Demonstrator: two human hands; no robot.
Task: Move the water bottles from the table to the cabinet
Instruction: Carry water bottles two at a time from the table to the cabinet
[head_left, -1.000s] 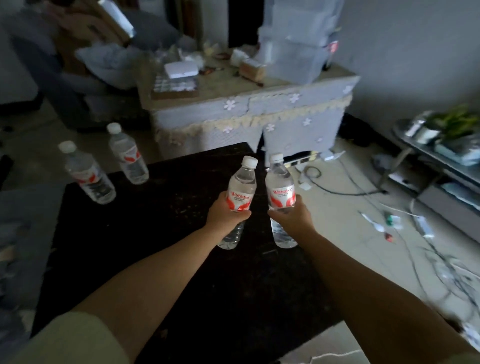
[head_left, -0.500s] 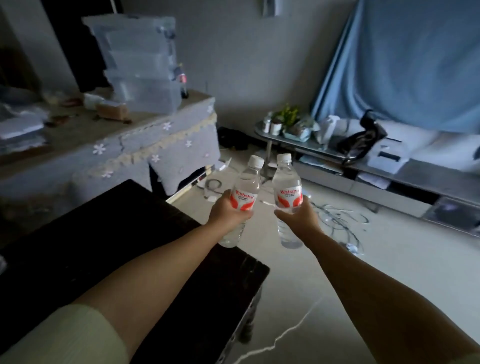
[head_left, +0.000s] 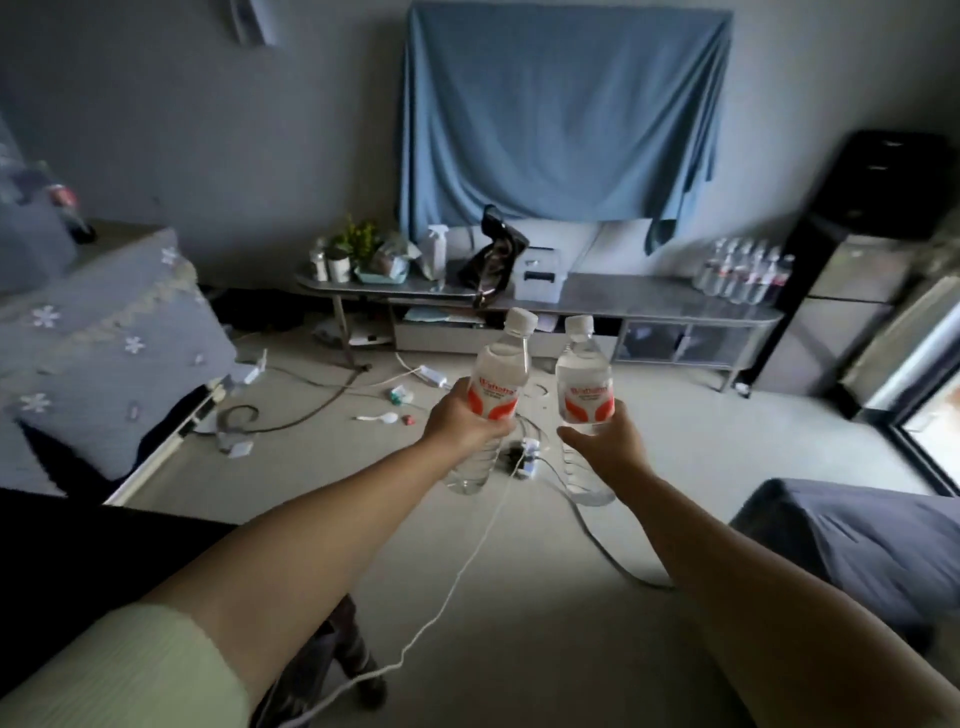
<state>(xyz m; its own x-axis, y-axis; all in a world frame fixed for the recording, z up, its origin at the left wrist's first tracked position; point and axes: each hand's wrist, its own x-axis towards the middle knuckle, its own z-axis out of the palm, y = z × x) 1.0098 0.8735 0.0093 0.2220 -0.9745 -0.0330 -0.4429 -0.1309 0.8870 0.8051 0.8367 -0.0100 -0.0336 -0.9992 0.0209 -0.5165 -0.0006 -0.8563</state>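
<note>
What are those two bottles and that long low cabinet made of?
The two bottles look like clear thin plastic: the floor shows through them, and the caps are white with printed labels. The low cabinet seems to be metal, brushed grey with a dull sheen, though dim light leaves that open.

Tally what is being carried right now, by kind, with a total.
Water bottles in the left hand: 1
Water bottles in the right hand: 1
Total carried: 2
</note>
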